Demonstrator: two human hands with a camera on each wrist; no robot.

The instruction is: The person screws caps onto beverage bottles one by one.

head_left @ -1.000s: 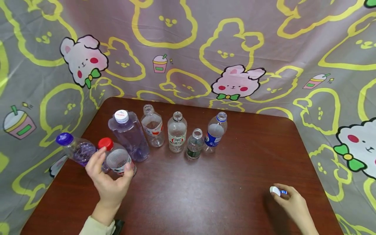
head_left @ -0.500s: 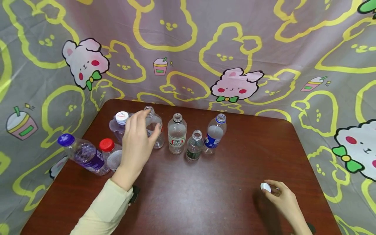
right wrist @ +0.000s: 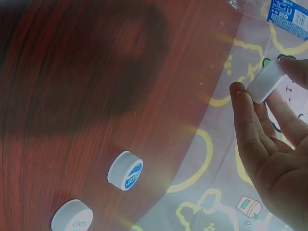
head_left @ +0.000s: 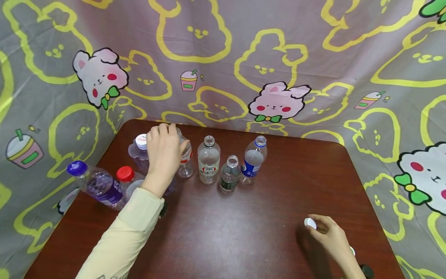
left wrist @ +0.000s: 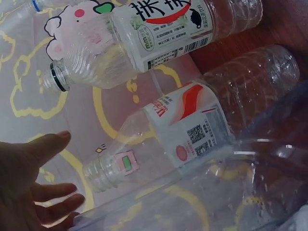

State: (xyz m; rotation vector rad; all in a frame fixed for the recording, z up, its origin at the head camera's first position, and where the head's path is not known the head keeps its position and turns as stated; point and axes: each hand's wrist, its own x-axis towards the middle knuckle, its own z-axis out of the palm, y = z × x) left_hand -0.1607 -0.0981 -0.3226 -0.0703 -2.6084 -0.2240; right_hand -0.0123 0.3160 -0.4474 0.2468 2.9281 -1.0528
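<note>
Close to the neck of an uncapped clear bottle with a red-and-white label (head_left: 187, 157) is my left hand (head_left: 162, 155). The left wrist view shows its thumb and fingers spread just short of the bottle's bare mouth (left wrist: 98, 177), holding nothing. Beside it stands a large purple-tinted bottle with a white cap (head_left: 141, 142), partly hidden by the hand. Over the right side of the table, my right hand (head_left: 331, 238) pinches a white bottle cap (right wrist: 266, 83) between thumb and fingertips. Two more white caps, one with a blue print (right wrist: 126, 171) and one with green lettering (right wrist: 72, 216), lie on the table below.
Uncapped bottles stand to the right: one with a black neck ring (head_left: 209, 162), a small one (head_left: 230, 176) and a blue-labelled one (head_left: 252, 162). At left are a red-capped bottle (head_left: 126, 174) and a purple-capped bottle (head_left: 104, 190). A patterned curtain (head_left: 216, 38) borders the brown table (head_left: 237, 232).
My left hand has moved from over the red-capped bottle rightward and away to the red-and-white-labelled bottle's neck. My right hand, still pinching the cap, has shifted slightly left.
</note>
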